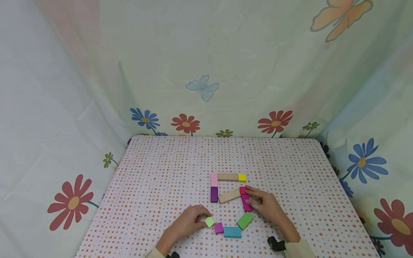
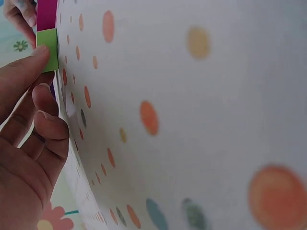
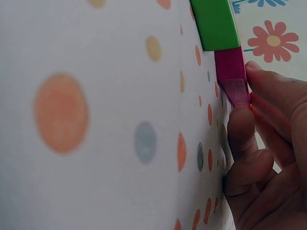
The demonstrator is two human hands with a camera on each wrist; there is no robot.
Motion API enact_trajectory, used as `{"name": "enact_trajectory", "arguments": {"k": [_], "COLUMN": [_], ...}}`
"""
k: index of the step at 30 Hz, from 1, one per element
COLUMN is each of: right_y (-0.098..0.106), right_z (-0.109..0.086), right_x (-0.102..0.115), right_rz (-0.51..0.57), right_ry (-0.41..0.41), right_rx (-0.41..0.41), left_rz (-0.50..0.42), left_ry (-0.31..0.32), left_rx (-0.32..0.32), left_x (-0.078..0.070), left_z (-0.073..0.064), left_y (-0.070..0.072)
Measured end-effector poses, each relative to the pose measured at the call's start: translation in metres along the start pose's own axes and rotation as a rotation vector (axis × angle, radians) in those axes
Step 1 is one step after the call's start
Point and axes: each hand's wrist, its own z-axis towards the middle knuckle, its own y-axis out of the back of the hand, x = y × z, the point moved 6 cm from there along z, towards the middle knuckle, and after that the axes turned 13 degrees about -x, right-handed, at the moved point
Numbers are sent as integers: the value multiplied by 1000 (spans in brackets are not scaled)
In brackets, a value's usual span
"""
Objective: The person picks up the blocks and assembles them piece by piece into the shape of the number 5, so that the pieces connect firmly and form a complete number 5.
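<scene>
In the head view my left hand (image 1: 190,221) pinches a small light green block (image 1: 209,221) between thumb and fingertips. That block sits at the left end of a curved row, beside a magenta square block (image 1: 218,228). My right hand (image 1: 266,205) holds a longer magenta block (image 1: 246,203) with its thumb. One fingertip reaches the small red block (image 1: 243,190) at that block's far end. In the right wrist view the magenta block (image 3: 231,67) meets a green block (image 3: 217,24), fingertips right at its side.
A blue block (image 1: 232,232) and a green block (image 1: 245,220) continue the curve. Farther back lie pink (image 1: 214,180), purple (image 1: 214,194) and yellow (image 1: 242,177) blocks, plus two plain wooden ones (image 1: 228,177). The dotted tabletop (image 1: 155,172) ends at a flowered curtain (image 1: 161,53).
</scene>
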Motion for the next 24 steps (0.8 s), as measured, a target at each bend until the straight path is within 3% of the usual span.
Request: {"name": "enact_trajectory", "arguments": {"k": [14,20,24], "right_y": [0,1,0], "right_z": [0,-1,-1], "right_x": [1,11,18], "right_rz": [-5,-101,-198], "right_ry": [-7,81,139], "right_rx": [6,-12,-54], "left_rz": [-11,29,43], "left_ry": [-39,-8,24], "left_rx": [-12,-21,-64], "left_x": [-1,2,5], "left_z": [-3,-7,-6], "left_y": [0,5,17]}}
